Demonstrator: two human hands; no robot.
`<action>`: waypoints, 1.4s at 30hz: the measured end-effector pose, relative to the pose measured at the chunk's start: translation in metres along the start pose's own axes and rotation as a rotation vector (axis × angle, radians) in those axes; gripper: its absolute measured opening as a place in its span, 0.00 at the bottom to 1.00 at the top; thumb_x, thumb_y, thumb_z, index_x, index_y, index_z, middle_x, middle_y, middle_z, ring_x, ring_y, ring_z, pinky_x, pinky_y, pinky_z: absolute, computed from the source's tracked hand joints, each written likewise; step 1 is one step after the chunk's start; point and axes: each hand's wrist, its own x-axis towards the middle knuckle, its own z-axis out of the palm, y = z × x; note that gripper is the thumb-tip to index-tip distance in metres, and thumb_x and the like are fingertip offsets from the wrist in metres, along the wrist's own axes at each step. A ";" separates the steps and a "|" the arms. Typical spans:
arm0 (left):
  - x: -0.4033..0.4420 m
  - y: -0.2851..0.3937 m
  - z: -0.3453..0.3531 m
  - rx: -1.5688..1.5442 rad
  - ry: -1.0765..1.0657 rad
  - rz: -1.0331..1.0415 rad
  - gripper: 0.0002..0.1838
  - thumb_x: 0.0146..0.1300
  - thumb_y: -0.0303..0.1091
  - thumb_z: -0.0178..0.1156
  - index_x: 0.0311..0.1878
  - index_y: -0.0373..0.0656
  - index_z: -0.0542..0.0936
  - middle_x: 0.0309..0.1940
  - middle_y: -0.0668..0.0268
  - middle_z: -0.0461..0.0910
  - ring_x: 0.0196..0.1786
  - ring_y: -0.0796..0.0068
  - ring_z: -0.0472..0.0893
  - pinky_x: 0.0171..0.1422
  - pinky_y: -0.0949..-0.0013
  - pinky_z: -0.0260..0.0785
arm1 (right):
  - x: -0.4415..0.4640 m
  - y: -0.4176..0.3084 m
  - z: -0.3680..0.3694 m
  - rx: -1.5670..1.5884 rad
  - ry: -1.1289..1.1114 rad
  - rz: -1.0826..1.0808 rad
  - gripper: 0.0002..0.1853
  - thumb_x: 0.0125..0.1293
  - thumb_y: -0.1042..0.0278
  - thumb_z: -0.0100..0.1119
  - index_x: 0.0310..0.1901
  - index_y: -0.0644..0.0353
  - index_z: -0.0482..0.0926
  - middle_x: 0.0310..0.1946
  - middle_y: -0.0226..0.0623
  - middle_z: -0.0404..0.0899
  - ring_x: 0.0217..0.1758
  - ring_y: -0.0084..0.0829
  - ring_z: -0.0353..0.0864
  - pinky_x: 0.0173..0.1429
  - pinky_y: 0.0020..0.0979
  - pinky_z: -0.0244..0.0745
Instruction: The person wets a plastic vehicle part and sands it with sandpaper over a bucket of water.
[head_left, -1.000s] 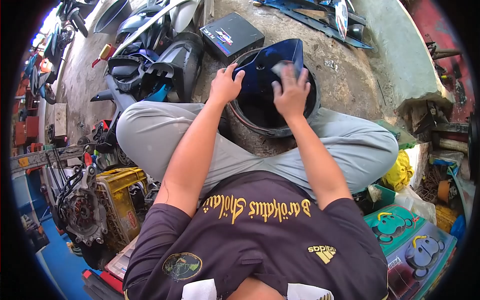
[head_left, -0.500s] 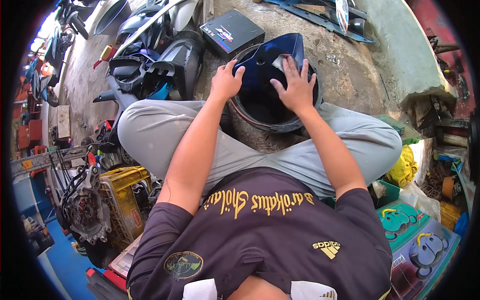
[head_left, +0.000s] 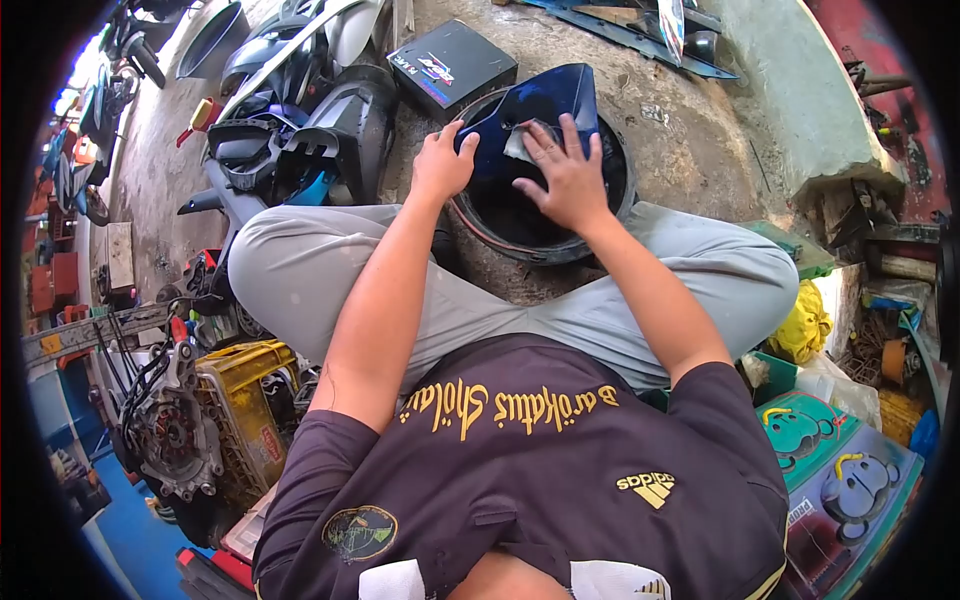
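Note:
A glossy dark blue motorcycle body panel (head_left: pixel 560 95) rests tilted over a round black tub (head_left: pixel 520 243) between my legs. My left hand (head_left: pixel 443 165) is on the panel's left edge, fingers curled over it and thumb on the near side. Under the fingertips of my right hand (head_left: pixel 570 178) lies a pale, thin piece that looks like cloth (head_left: pixel 517 146), pressed against the panel's face. The thumb of that hand is spread away from its fingers. The tub's inside is dark, and its contents cannot be made out.
Behind the tub stands a black box (head_left: pixel 453 65). Motorcycle fairings (head_left: pixel 330 130) are piled at left; more blue panels (head_left: pixel 640 40) lie at the far right. A yellow crate (head_left: pixel 245 400) and a metal engine part (head_left: pixel 170 430) sit at lower left, packaged parts (head_left: pixel 850 490) at lower right.
My right hand has slid left across the panel with the pale piece, toward the panel's middle. The left hand keeps its place on the edge. The whole view has shifted slightly.

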 end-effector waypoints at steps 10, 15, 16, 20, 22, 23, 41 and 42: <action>0.000 -0.002 -0.001 0.007 0.008 0.028 0.31 0.78 0.60 0.55 0.76 0.54 0.75 0.66 0.40 0.78 0.67 0.35 0.80 0.73 0.44 0.72 | -0.001 -0.006 0.003 0.022 0.001 -0.024 0.42 0.71 0.34 0.63 0.80 0.47 0.70 0.86 0.27 0.60 0.90 0.55 0.48 0.81 0.75 0.46; -0.002 0.001 -0.002 0.010 0.003 -0.015 0.30 0.79 0.60 0.54 0.75 0.55 0.77 0.66 0.44 0.80 0.70 0.41 0.79 0.75 0.47 0.70 | 0.011 0.019 0.004 -0.026 0.083 0.207 0.42 0.71 0.33 0.61 0.80 0.49 0.70 0.86 0.27 0.60 0.89 0.55 0.49 0.82 0.74 0.47; -0.001 0.000 -0.002 0.007 0.005 -0.014 0.30 0.79 0.60 0.54 0.75 0.56 0.77 0.66 0.44 0.80 0.70 0.41 0.79 0.75 0.47 0.70 | 0.007 0.013 0.001 -0.014 0.075 0.153 0.42 0.71 0.32 0.61 0.80 0.49 0.70 0.86 0.27 0.60 0.89 0.55 0.49 0.82 0.74 0.47; -0.002 0.002 -0.003 0.000 0.006 -0.014 0.29 0.79 0.59 0.54 0.75 0.56 0.77 0.66 0.44 0.80 0.69 0.41 0.79 0.75 0.47 0.70 | 0.001 -0.007 0.006 0.031 0.016 -0.072 0.41 0.71 0.32 0.62 0.79 0.47 0.73 0.84 0.26 0.63 0.90 0.53 0.46 0.82 0.75 0.45; -0.001 0.001 -0.002 0.014 0.014 -0.005 0.29 0.79 0.59 0.54 0.75 0.56 0.77 0.66 0.44 0.80 0.69 0.41 0.79 0.75 0.47 0.70 | 0.009 0.006 0.001 0.014 0.056 0.022 0.40 0.71 0.32 0.61 0.78 0.48 0.73 0.84 0.26 0.64 0.90 0.53 0.47 0.82 0.75 0.45; -0.002 0.000 -0.001 0.019 0.015 -0.001 0.29 0.79 0.59 0.54 0.75 0.56 0.76 0.66 0.44 0.80 0.69 0.41 0.79 0.75 0.47 0.70 | 0.014 0.016 0.001 0.020 0.079 0.125 0.40 0.72 0.32 0.60 0.78 0.49 0.74 0.84 0.26 0.64 0.90 0.54 0.47 0.82 0.75 0.46; 0.000 0.001 0.000 0.011 0.000 -0.033 0.30 0.78 0.60 0.54 0.76 0.58 0.75 0.68 0.44 0.78 0.70 0.40 0.78 0.76 0.47 0.69 | 0.008 0.004 0.003 0.109 -0.012 -0.082 0.38 0.74 0.31 0.57 0.77 0.44 0.75 0.84 0.26 0.64 0.91 0.52 0.45 0.83 0.74 0.40; 0.001 0.000 0.001 0.010 0.002 -0.031 0.30 0.78 0.60 0.55 0.76 0.58 0.76 0.68 0.44 0.78 0.70 0.40 0.78 0.76 0.47 0.69 | 0.012 0.010 0.001 0.088 -0.001 -0.045 0.38 0.74 0.31 0.57 0.77 0.44 0.75 0.84 0.26 0.64 0.91 0.53 0.46 0.83 0.74 0.41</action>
